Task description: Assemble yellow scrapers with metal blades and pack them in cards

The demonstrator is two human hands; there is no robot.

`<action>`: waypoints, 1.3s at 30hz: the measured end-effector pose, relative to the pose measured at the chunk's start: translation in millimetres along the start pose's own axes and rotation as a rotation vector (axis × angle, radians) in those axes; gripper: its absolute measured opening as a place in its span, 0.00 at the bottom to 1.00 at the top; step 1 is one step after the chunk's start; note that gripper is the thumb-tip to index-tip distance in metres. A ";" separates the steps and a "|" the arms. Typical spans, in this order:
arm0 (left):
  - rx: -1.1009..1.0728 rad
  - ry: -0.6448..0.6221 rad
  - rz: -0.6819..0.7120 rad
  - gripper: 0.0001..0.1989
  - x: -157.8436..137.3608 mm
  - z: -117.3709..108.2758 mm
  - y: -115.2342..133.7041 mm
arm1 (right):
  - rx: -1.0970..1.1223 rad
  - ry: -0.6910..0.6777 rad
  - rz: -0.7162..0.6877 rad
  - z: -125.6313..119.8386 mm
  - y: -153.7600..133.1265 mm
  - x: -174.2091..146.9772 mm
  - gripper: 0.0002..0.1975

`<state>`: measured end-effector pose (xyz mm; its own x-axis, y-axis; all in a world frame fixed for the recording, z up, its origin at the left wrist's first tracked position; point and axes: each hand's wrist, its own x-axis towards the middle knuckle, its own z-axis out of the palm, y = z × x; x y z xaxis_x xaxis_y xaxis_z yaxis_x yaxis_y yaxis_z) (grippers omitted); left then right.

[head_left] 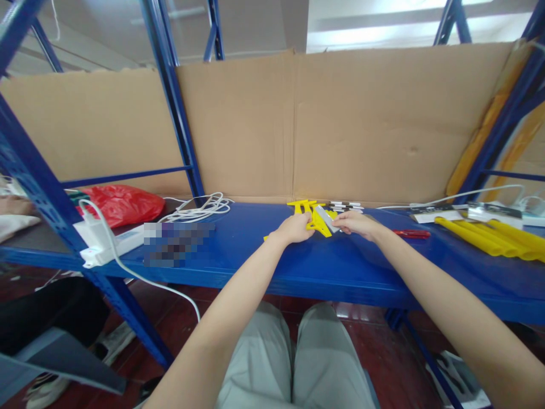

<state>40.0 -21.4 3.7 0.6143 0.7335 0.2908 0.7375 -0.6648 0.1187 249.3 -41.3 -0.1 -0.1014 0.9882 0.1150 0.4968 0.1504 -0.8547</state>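
Observation:
My left hand (293, 228) is closed on a yellow plastic scraper-like piece (322, 228) just above the blue shelf. Set at a slant against this piece is a flat silver-grey plate (327, 217). The fingers of my right hand (356, 223) pinch the plate's right end. Behind my left hand lie more yellow plastic pieces (303, 204), partly covered by it. Several small black-and-white strips (347, 206) rest just beyond my right hand.
A red slim tool (412, 233) and yellow tubes (477, 236) lie to the right. On the left are a white power strip (123, 241), coiled white cable (200, 209) and red plastic bag (121, 205). Cardboard (349, 125) walls the back; blue posts (172, 96) flank the shelf.

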 end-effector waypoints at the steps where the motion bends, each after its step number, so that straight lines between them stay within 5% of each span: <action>1: -0.001 0.002 -0.006 0.13 -0.4 -0.6 0.4 | -0.009 -0.034 -0.001 0.2 -0.1 -0.9 0.13; 6: -0.008 0.027 -0.019 0.13 -1.7 -2.1 1.8 | 0.025 -0.115 0.012 2.1 -0.7 -1.5 0.11; 12: -0.014 0.032 -0.019 0.13 -1.5 -1.6 1.5 | 0.195 0.039 0.046 -2.0 -0.3 1.2 0.13; 16: -0.015 0.034 -0.025 0.14 -1.3 -0.7 0.5 | 0.235 -0.014 0.026 -4.0 -1.1 -1.1 0.16; 21: -0.026 0.039 -0.007 0.14 -1.0 -0.2 0.1 | 0.139 -0.164 0.028 -0.9 -0.6 -2.2 0.17; 39: -0.042 0.048 0.023 0.14 -0.6 0.2 0.1 | 0.047 -0.165 0.032 1.1 -9.7 -9.7 0.09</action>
<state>39.8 -21.9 3.4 0.6159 0.7112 0.3390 0.7104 -0.6873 0.1513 244.6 -52.5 6.5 -0.2278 0.9737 0.0058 0.4615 0.1132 -0.8799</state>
